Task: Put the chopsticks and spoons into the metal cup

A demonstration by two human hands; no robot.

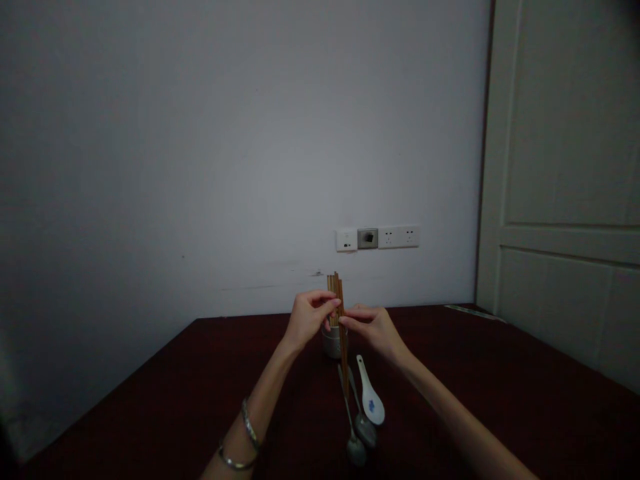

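My left hand (307,319) and my right hand (375,330) meet near the middle of the table. Both are closed in a pinch on some brown wooden chopsticks (345,363), the left hand higher up and the right hand just below. The chopsticks stand nearly upright, with their lower ends above the spoons. Just behind them is a pale cup (331,345) with several lighter chopsticks (331,283) standing in it. My fingers partly hide the cup's rim and these chopsticks. How many chopsticks I hold, I cannot tell.
A white ceramic spoon (373,403) with a blue mark lies right of two metal spoons (357,450) on the dark red table (200,400). Behind the table is a pale wall with sockets (399,237). A panelled door (560,200) stands at the right.
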